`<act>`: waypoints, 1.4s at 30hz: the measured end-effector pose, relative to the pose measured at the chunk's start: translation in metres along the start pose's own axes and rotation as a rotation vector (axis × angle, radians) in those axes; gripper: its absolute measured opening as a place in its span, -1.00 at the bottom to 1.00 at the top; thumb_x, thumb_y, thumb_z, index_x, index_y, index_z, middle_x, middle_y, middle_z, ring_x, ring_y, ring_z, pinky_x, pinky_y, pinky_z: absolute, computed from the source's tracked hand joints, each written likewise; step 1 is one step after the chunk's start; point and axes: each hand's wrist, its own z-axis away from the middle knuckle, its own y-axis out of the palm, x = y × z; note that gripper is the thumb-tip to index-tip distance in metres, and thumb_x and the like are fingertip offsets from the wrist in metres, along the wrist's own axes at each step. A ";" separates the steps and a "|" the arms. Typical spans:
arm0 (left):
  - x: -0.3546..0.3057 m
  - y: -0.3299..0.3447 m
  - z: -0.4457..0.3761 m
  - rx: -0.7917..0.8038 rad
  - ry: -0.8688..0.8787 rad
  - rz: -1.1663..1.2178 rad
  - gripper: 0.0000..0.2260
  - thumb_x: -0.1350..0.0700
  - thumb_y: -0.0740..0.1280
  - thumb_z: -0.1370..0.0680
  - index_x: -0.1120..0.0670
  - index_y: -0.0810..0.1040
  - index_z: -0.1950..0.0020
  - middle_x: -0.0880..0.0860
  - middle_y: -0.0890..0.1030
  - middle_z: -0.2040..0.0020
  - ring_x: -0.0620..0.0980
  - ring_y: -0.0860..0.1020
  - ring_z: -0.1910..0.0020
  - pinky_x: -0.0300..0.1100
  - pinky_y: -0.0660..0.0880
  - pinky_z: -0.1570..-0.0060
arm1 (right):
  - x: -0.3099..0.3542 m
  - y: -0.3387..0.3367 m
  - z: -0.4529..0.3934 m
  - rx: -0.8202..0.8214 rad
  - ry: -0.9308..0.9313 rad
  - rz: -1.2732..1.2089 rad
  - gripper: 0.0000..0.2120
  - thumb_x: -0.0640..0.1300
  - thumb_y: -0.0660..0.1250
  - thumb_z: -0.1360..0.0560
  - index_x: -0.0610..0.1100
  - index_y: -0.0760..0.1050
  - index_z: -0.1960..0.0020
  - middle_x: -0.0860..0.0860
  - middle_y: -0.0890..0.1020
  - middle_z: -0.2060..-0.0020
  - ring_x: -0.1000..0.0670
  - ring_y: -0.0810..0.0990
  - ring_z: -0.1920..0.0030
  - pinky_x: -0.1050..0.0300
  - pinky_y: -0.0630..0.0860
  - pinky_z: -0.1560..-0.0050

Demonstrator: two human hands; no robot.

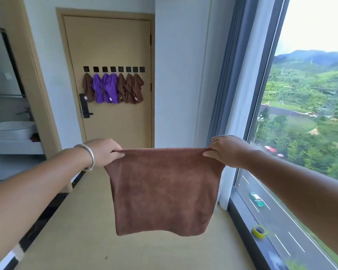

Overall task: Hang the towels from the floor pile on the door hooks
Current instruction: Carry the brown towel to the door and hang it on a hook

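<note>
Brown microfibre towel (164, 191), square-ish, soft pile, held spread in mid-air in front of the person, well short of the door. Top edge pulled taut between both hands; the body hangs free and flat, lower corners curling slightly inward. No contact with the floor.

Left hand (103, 152), silver bangle (89, 158) on the wrist, fingers curled over the top left corner, gripping it. Right hand (225, 150) pinches the top right corner, thumb and fingers closed on the hem.

Handling, as judged: light, limp, no stiffness; it drapes wherever unsupported. Plush surface should give good friction, so little slip risk in the fingers. Not fragile. A corner grip keeps it open but offers a broad edge to a small hook; bunching one corner or the middle of the top hem looks the better hold for hooking, as the hung ones are gathered to a point.

Beyond: beige wooden door (113, 45) with a row of black square hooks (113, 69). Brown hung towels (130, 88) and purple hung towels (105, 88) fill most of them; the rightmost hook (142, 69) looks bare. Black electronic lock handle (84, 106) at the door's left edge. Floor pile not in view.

Right side: tall window (300, 114); yellow-green tape roll (259, 231) on the sill.
</note>
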 end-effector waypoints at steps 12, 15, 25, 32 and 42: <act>0.004 -0.106 0.020 -0.420 -0.076 -0.422 -0.65 -0.09 0.09 -0.64 0.00 0.53 0.23 -0.09 0.55 0.29 -0.07 0.49 0.23 -0.15 0.21 0.26 | -0.001 -0.096 -0.036 -0.178 0.031 -0.038 -0.55 0.31 -0.08 -0.58 0.06 0.38 0.24 0.08 0.50 0.21 -0.06 0.52 0.03 -0.02 0.46 -0.02; 0.016 -0.111 0.021 -0.420 -0.093 -0.428 -0.65 -0.09 0.09 -0.63 -0.01 0.53 0.23 -0.09 0.56 0.27 -0.05 0.51 0.21 -0.14 0.24 0.23 | 0.008 -0.106 -0.046 -0.197 0.041 -0.047 -0.51 0.31 -0.09 -0.58 0.04 0.45 0.19 0.06 0.56 0.12 -0.08 0.54 -0.05 -0.03 0.46 -0.05; 0.066 -0.098 0.021 -0.416 -0.100 -0.440 -0.64 -0.09 0.07 -0.64 -0.02 0.53 0.22 -0.09 0.53 0.33 -0.05 0.52 0.24 -0.13 0.41 0.11 | 0.046 -0.097 -0.082 -0.209 0.000 0.014 -0.48 0.30 -0.11 -0.58 0.00 0.47 0.16 0.07 0.54 0.19 -0.02 0.52 0.09 0.09 0.36 0.05; 0.102 -0.075 -0.007 -0.370 -0.112 -0.391 -0.64 -0.09 0.06 -0.65 -0.04 0.57 0.15 -0.11 0.58 0.23 -0.08 0.52 0.18 -0.14 0.34 0.11 | 0.060 -0.077 -0.129 -0.158 -0.033 0.022 -0.48 0.27 -0.11 -0.61 -0.02 0.50 0.08 0.04 0.56 0.14 -0.03 0.53 0.04 0.04 0.42 -0.07; 0.141 -0.080 -0.108 -0.338 -0.214 -0.365 -0.64 -0.09 0.09 -0.64 -0.11 0.41 0.34 -0.13 0.54 0.25 -0.07 0.50 0.20 -0.16 0.32 0.23 | 0.031 -0.049 -0.259 -0.205 -0.074 -0.013 -0.48 0.23 -0.12 -0.62 -0.03 0.52 -0.01 0.02 0.56 0.11 -0.04 0.51 0.02 0.03 0.41 -0.11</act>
